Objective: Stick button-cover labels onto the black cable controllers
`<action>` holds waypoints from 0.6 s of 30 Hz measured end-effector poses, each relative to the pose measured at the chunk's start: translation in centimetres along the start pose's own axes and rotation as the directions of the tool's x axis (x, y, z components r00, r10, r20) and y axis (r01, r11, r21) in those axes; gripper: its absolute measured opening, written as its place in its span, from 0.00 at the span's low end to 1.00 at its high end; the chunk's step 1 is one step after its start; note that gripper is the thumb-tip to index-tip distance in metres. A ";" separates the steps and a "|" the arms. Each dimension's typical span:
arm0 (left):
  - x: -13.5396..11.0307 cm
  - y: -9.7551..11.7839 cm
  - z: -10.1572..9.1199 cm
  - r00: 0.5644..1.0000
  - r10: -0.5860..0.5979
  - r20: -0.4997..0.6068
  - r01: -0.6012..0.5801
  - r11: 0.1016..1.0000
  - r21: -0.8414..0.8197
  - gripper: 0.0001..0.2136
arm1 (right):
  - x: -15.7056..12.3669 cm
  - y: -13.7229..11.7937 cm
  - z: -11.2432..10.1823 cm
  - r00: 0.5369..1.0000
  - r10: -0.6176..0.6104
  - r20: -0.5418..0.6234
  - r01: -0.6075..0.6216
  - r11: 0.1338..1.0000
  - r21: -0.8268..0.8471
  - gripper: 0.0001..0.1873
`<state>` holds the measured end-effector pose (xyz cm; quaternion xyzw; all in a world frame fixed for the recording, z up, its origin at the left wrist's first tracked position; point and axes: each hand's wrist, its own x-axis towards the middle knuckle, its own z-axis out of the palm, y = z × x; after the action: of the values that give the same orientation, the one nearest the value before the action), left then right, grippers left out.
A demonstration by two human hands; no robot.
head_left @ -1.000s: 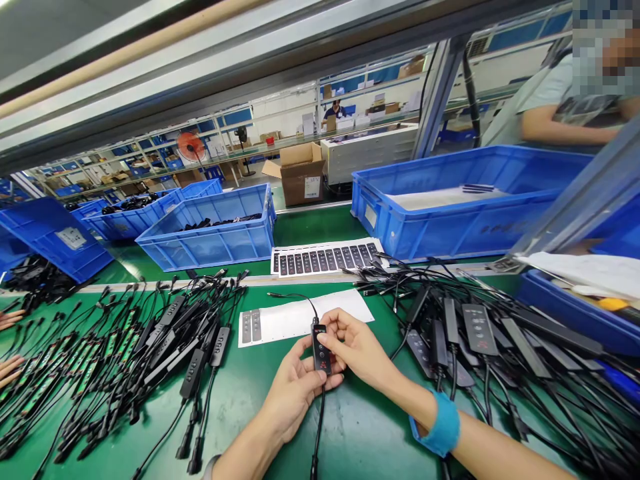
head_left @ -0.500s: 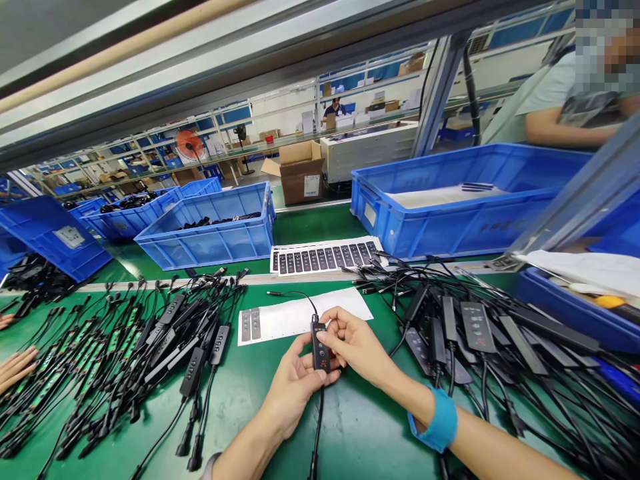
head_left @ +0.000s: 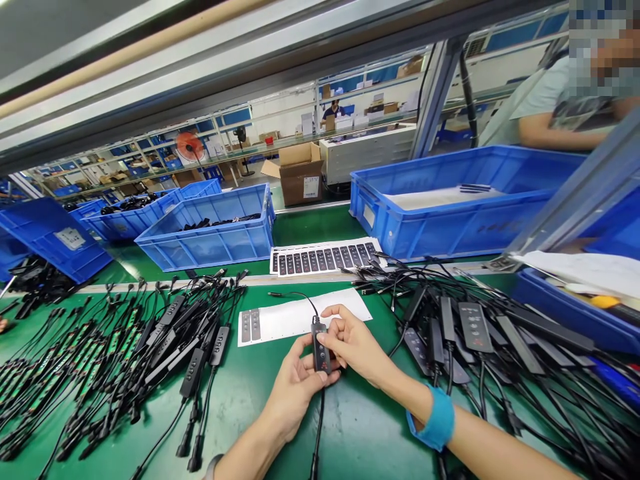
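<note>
A small black inline cable controller [head_left: 321, 350] with a button label on its face is held upright between both hands. My left hand [head_left: 295, 387] grips its lower end, fingers behind and thumb at the bottom edge. My right hand [head_left: 353, 340] has its thumb on the upper part of the face, with the fingers curled at its right side. One cable runs up from the controller to a plug, another hangs down toward me. Just behind lies a white label sheet [head_left: 290, 321] with two grey labels at its left end. Farther back rests a stack of fuller label sheets [head_left: 327, 259].
Cabled controllers lie heaped at left [head_left: 193, 373] and right [head_left: 477, 327]. Cables with green circuit boards [head_left: 75, 363] spread at far left. Blue bins [head_left: 210, 243] stand along the back, and a cardboard box [head_left: 301, 177] sits behind. A co-worker's arm [head_left: 560, 133] is at upper right.
Both hands keep nearly the same hold on the controller. Another person's hand at the left edge has withdrawn almost out of view.
</note>
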<state>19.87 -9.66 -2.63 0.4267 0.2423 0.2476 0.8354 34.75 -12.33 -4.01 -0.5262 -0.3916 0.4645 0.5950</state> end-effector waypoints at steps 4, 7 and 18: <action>0.2 -0.3 -0.4 1.000 -0.009 -0.014 0.009 1.000 -0.010 0.26 | 0.2 0.2 -0.2 1.000 0.016 0.004 -0.016 1.000 -0.018 0.21; 0.2 -0.4 -0.4 0.998 -0.042 -0.036 0.042 0.999 -0.023 0.25 | 0.1 0.0 -0.3 1.000 -0.020 -0.021 0.018 0.994 -0.110 0.19; 0.1 0.1 0.0 0.992 -0.129 -0.013 0.130 0.990 0.060 0.20 | -0.5 -0.6 0.1 0.991 -0.035 0.129 0.061 0.977 -0.204 0.19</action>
<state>19.95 -9.59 -2.57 0.4342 0.2809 0.1874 0.8352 34.57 -12.77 -3.44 -0.5457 -0.4868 0.4385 0.5224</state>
